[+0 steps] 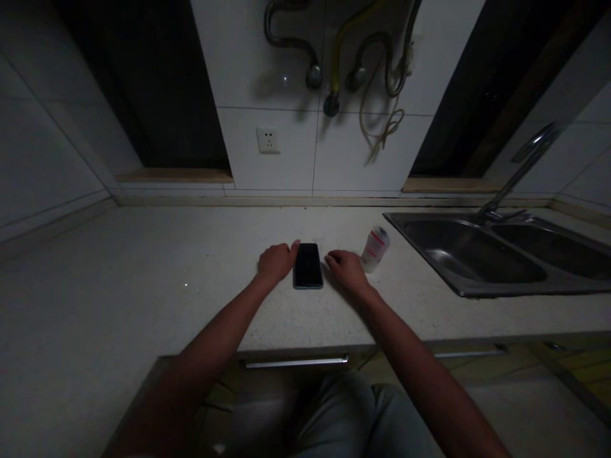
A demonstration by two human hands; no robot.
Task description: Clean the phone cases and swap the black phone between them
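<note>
**Black rectangular phone [308, 266] flat on pale speckled bench [153, 273]**

I see left hand [277, 261] curled, thumb at phone's left edge; right hand [347, 270] curled just off its right side. Can't tell if either is pinching.

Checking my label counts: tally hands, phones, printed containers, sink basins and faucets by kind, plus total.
Hands: 2
Phone: 1
Printed container: 1
Sink basins: 2
Faucet: 1
Total: 7
</note>
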